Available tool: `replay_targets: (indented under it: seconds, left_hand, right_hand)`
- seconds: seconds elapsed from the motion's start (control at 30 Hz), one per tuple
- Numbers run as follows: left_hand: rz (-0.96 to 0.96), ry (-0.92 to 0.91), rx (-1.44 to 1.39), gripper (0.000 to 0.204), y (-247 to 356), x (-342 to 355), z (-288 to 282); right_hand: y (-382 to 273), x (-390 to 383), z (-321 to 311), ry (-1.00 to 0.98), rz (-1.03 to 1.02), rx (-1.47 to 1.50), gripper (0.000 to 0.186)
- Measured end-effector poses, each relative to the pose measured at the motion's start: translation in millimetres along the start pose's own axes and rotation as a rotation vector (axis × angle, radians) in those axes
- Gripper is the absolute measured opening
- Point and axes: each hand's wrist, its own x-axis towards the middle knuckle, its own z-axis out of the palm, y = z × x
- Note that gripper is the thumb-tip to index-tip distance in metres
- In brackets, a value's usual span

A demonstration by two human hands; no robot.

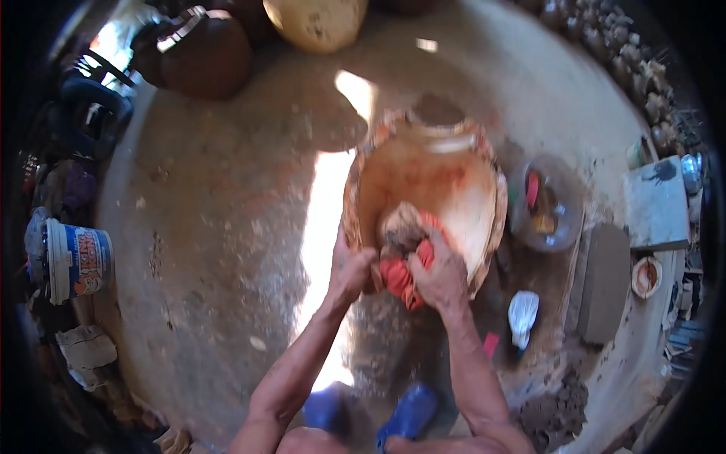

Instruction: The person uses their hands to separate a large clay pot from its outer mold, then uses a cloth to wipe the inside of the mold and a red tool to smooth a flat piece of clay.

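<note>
A large, pale hollow mould (423, 170) with a thick rough rim and reddish stains inside lies open on the floor in front of me. My left hand (352, 271) is closed at the mould's near left rim, its thumb toward the middle. With my right hand (442, 274) I grip a bunched orange-red cloth (397, 278) at the near side of the hollow. A rounded brownish lump (403, 227) sits against the cloth, inside the mould. Whether the lump is tied to the cloth I cannot tell.
Right of the mould stands a clear round tub (546, 204) with small tools inside. Beyond it are a grey clay slab (605, 284) and a white plastic bag (523, 318). Dark clay crumbs (556, 408) lie near my right forearm. A white-and-blue bucket (79, 261) is far left; brown pots (208, 60) stand behind.
</note>
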Motion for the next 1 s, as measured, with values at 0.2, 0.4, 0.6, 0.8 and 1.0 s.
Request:
replay_targets:
  seconds: [0.2, 0.4, 0.6, 0.8, 1.0]
  left_hand:
    - [0.062, -0.038, 0.011, 0.084, -8.9, -6.1, -9.2]
    - [-0.015, 0.021, -0.016, 0.086, -18.4, -101.9, -36.7]
    - [-0.079, -0.063, 0.012, 0.077, -51.3, -159.8, -100.0]
    - [-0.179, -0.075, -0.416, 0.062, -36.0, -129.3, -106.8]
    - [-0.171, -0.182, -0.450, 0.078, -13.3, -127.9, -62.4]
  right_hand:
    - [8.9, -10.4, -2.9, -0.095, -0.043, -0.225, 0.066]
    - [10.1, -82.5, -12.1, -0.203, -0.223, -0.166, 0.048]
    - [-2.6, -154.1, -10.1, -0.390, -0.406, 0.076, 0.042]
    - [-29.2, -153.3, -59.3, -0.382, -0.484, 0.348, 0.040]
    - [9.3, -132.3, 19.8, -0.329, -0.277, 0.508, 0.033]
